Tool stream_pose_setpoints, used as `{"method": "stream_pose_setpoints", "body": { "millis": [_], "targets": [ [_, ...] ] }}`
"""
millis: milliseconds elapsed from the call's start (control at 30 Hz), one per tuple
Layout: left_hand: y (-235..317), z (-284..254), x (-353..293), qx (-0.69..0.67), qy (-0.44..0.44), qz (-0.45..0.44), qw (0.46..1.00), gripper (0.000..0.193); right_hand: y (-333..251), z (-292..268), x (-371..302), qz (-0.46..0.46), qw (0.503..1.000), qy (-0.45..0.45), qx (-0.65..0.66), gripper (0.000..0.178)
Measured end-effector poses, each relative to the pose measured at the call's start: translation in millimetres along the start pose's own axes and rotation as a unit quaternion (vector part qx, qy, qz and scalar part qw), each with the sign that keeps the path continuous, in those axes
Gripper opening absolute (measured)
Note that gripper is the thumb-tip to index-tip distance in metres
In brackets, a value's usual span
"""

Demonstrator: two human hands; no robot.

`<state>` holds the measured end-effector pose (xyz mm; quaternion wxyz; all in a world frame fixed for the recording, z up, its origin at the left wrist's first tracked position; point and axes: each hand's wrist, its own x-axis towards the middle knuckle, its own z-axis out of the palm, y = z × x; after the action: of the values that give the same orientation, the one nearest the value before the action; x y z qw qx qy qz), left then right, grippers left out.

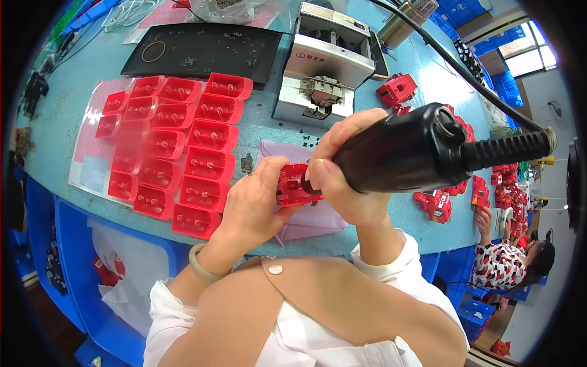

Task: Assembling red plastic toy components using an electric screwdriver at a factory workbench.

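In front of me my left hand (251, 199) is closed around the side of a small red plastic housing (289, 188). My right hand (361, 205) grips a black electric screwdriver (397, 153), its cable end pointing right. The tool's tip is turned toward the housing, but my fingers hide where it meets the part. Beneath both hands lies a folded lilac cloth (318, 223). Left of my left hand, red open-topped plastic shells (205, 164) stand in rows, each with small clear pieces inside.
A metal screw feeder (327, 64) stands beyond my hands, beside a black mat (202, 52). Red assembled parts (435, 205) lie to the right. The screwdriver's black cable (452, 64) arcs overhead. A blue bin (116, 244) sits below the table; a co-worker (504, 263) works at far right.
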<state>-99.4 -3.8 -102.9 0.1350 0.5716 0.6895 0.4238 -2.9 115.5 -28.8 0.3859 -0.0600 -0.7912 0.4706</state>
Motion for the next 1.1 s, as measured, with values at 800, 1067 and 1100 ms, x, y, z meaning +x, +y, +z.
{"method": "stream_pose_setpoints", "body": {
  "millis": [800,1067,1100],
  "targets": [
    [11,-10,1,0.016,-0.002,0.006,1.000,0.068,31,-33,87,-0.026,0.990,0.139,0.023,0.031],
    [12,-16,-3,0.006,0.002,-0.019,1.000,0.071,4,-22,82,-0.082,0.973,0.170,0.134,0.022],
    [12,-16,-4,0.006,0.008,-0.019,1.000,0.072,5,-21,85,-0.112,0.966,0.189,0.138,0.020]
  ]
}}
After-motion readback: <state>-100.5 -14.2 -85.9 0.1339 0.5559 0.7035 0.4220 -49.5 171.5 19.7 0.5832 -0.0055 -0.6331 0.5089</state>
